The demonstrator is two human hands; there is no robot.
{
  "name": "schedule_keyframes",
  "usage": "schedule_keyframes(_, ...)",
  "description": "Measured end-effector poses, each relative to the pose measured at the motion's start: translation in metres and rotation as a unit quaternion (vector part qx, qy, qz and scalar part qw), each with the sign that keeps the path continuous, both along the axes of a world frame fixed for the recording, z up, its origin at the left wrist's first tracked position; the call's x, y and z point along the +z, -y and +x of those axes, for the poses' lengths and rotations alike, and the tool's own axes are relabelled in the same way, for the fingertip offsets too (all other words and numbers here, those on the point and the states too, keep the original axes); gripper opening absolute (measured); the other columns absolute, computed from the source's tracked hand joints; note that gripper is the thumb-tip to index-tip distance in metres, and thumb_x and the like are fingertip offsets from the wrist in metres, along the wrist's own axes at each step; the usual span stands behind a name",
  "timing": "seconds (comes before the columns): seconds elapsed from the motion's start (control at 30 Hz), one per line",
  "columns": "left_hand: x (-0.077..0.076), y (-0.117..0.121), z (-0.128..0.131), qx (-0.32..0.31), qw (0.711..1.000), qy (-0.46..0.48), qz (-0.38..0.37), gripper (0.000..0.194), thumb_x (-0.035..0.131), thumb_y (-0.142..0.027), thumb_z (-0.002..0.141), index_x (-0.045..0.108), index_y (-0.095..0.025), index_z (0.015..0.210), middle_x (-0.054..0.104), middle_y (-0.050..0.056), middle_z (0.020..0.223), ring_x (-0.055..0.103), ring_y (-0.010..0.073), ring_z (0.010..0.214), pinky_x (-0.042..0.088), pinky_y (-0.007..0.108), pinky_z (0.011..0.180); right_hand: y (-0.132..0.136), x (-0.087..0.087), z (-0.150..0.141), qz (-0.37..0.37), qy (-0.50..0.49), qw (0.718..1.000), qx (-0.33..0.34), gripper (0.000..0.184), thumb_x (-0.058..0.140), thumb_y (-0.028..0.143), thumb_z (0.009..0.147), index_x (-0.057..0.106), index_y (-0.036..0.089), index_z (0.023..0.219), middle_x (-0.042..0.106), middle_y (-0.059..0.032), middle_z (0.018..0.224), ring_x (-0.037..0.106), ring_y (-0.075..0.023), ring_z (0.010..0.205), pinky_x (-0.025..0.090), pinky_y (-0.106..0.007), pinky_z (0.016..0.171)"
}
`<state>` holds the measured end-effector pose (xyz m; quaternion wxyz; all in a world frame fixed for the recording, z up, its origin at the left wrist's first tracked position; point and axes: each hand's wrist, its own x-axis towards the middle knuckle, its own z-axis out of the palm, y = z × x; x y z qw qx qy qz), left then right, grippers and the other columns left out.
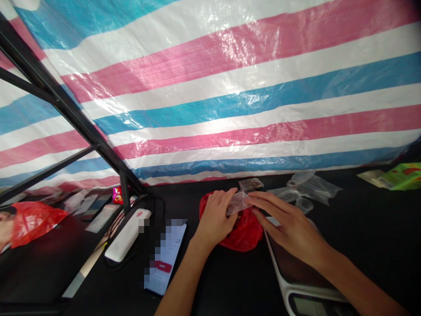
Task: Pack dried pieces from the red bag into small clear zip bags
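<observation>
While closed on a clear bag [237, 203], left hand [215, 218] over a red bag [246, 233], right hand [284, 219] open against the clear one.

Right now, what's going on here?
A person is handling a small clear plastic bag with dark contents, gripping it in their left hand while their right hand reaches across with its fingers on the bag's end. Both hands are over a red plastic bag on a black surface. A digital scale sits under the right hand, a smartphone lies to the left, and more clear plastic bags lie beyond.
</observation>
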<state>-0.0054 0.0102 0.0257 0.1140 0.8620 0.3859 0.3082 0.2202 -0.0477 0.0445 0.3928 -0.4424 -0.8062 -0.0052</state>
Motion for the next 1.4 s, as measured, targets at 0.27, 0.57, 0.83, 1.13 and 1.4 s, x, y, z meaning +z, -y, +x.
schedule_keyframes(0.27, 0.004, 0.006, 0.003, -0.024, 0.999, 0.030, 0.036, 0.065, 0.069, -0.025, 0.094, 0.042, -0.029, 0.154, 0.062, 0.009, 0.134, 0.059, 0.0260, 0.125, 0.049, 0.046, 0.111, -0.005, -0.001, 0.012, 0.006, -0.022, 0.998, -0.052, 0.018, 0.059, 0.029, 0.104, 0.069, 0.028, 0.119, 0.078, -0.0032, 0.114, 0.076, -0.0222, 0.099, 0.060, -0.035, 0.090)
schedule_keyframes(0.57, 0.011, 0.006, 0.000, 0.016, 0.998, 0.047, 0.039, 0.055, 0.059, -0.028, 0.101, 0.044, -0.027, 0.153, 0.053, 0.011, 0.140, 0.055, 0.0255, 0.131, 0.048, 0.045, 0.115, -0.030, -0.009, 0.079, -0.018, 0.044, 0.950, -0.309, 0.028, 0.052, 0.049, 0.102, 0.069, 0.026, 0.102, 0.077, -0.0066, 0.088, 0.072, -0.0276, 0.064, 0.045, -0.036, 0.053)
schedule_keyframes(0.83, 0.012, 0.007, 0.002, 0.024, 0.998, 0.048, 0.044, 0.042, 0.051, -0.023, 0.104, 0.052, -0.026, 0.145, 0.057, 0.011, 0.134, 0.060, 0.0234, 0.126, 0.051, 0.041, 0.111, -0.039, -0.031, 0.077, 0.001, 0.101, 0.961, -0.259, 0.037, 0.054, 0.045, 0.101, 0.073, 0.020, 0.120, 0.073, -0.0159, 0.116, 0.067, -0.0366, 0.107, 0.053, -0.050, 0.087)
schedule_keyframes(1.13, 0.011, 0.004, 0.000, 0.028, 0.997, 0.057, 0.048, 0.036, 0.051, -0.017, 0.102, 0.059, -0.024, 0.136, 0.059, 0.010, 0.126, 0.063, 0.0207, 0.118, 0.054, 0.037, 0.105, -0.023, -0.047, 0.042, -0.124, 0.151, 0.976, -0.095, 0.032, 0.055, 0.048, 0.103, 0.079, 0.036, 0.120, 0.077, -0.0039, 0.130, 0.054, -0.0382, 0.136, 0.038, -0.066, 0.111)
schedule_keyframes(1.4, 0.010, 0.004, 0.002, 0.022, 0.997, 0.059, 0.047, 0.033, 0.049, -0.016, 0.102, 0.061, -0.025, 0.132, 0.060, 0.010, 0.123, 0.065, 0.0211, 0.115, 0.056, 0.038, 0.104, -0.027, -0.047, 0.049, -0.120, 0.131, 0.979, -0.099, 0.035, 0.053, 0.049, 0.105, 0.080, 0.031, 0.118, 0.080, -0.0064, 0.122, 0.060, -0.0370, 0.131, 0.040, -0.066, 0.111)
